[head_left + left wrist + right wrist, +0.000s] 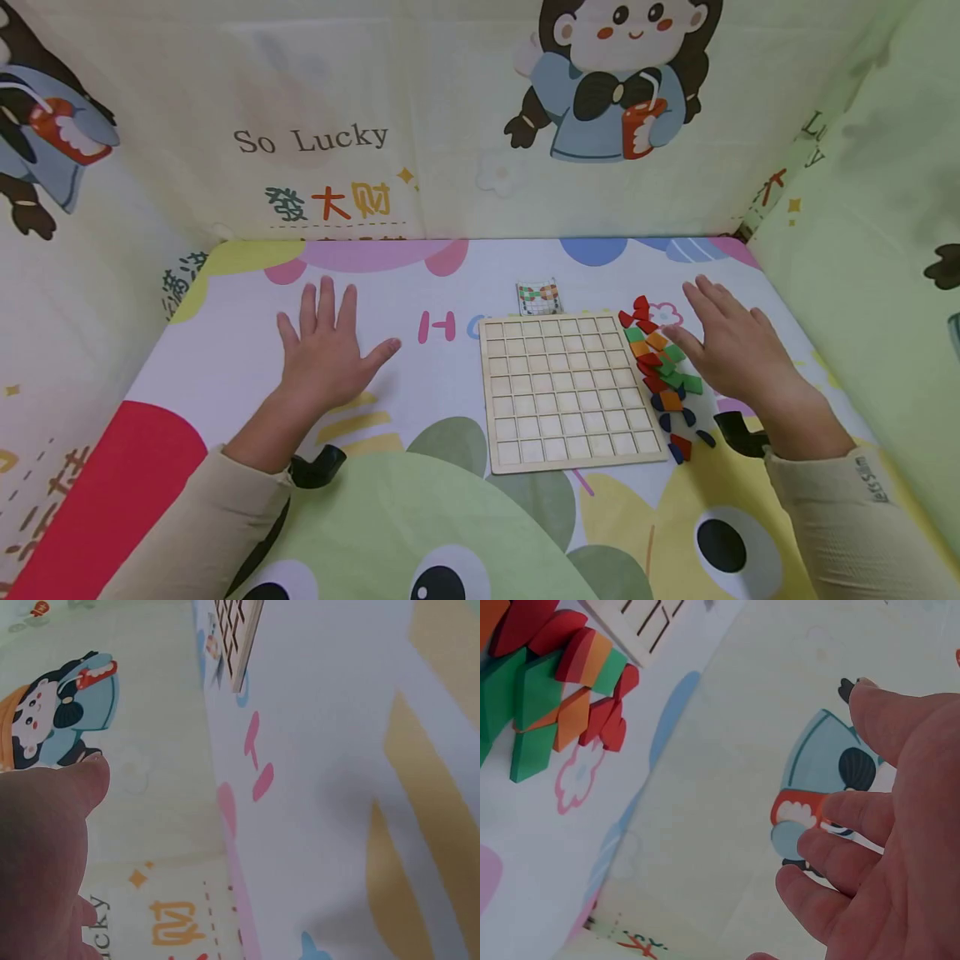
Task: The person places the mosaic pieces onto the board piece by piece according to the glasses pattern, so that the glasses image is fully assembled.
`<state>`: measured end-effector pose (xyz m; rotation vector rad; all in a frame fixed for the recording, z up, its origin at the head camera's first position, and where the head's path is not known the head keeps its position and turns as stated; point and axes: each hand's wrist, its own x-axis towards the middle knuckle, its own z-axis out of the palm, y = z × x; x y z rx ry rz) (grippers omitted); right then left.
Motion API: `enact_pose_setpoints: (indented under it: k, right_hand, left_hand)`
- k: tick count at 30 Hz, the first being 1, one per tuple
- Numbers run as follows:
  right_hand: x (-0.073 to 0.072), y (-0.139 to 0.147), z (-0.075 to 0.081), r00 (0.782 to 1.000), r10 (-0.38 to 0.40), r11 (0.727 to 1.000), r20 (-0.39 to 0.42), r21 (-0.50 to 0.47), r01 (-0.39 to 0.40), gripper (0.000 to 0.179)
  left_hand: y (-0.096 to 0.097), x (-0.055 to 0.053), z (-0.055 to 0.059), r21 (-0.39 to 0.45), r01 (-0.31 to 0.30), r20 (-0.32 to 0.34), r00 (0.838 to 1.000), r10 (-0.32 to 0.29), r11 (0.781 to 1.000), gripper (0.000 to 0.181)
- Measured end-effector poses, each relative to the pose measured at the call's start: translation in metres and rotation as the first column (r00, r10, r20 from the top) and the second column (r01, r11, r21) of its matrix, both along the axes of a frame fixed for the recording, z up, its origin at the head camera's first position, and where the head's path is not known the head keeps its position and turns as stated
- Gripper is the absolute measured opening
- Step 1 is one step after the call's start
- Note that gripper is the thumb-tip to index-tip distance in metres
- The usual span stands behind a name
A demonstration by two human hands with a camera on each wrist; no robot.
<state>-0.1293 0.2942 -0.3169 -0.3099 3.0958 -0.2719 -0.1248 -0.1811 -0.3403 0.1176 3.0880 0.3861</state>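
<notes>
A square wooden grid board (573, 392) with rows of pale square cells lies on the table, right of centre. Along its right edge is a loose pile of small coloured blocks (671, 400), in red, green, orange and dark blue, some half-round and some diamond-shaped. My left hand (324, 354) is held palm down with fingers spread, left of the board, holding nothing. To the right of the blocks, my right hand (738, 350) has its fingers extended and holds nothing. In the right wrist view, the blocks (536, 754) appear apart from that hand.
Behind the board lies a small card or packet (538, 297) with a checked bow pattern. A printed cloth (420, 333) covers the table. Fabric walls (450, 100) with cartoon figures and lettering stand at the back and both sides. Black wrist mounts (318, 467) sit at both sleeves.
</notes>
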Motion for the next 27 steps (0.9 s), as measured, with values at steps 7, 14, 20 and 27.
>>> enact_pose_setpoints:
  k: [7,14,20,27]
  right_hand:
    - [0.000,0.000,-0.002,1.000,0.001,1.000,0.010,-0.010,0.000,0.077]
    - [-0.001,0.000,-0.008,1.000,-0.012,0.999,-0.008,-0.041,0.011,0.080]
    - [0.000,-0.001,-0.019,0.999,-0.040,0.990,-0.006,-0.133,0.038,0.078]
    - [0.002,0.000,-0.036,0.996,-0.076,0.973,0.041,-0.214,0.083,0.077]
  left_hand:
    - [-0.001,0.001,0.000,0.002,0.001,-0.001,1.000,-0.001,1.000,0.100]
    - [0.009,0.000,-0.007,0.079,0.068,-0.064,0.996,-0.063,0.995,0.098]
    - [0.033,0.001,-0.029,0.238,0.235,-0.129,0.969,-0.209,0.942,0.093]
    - [0.062,0.000,-0.054,0.393,0.355,-0.142,0.935,-0.326,0.848,0.093]
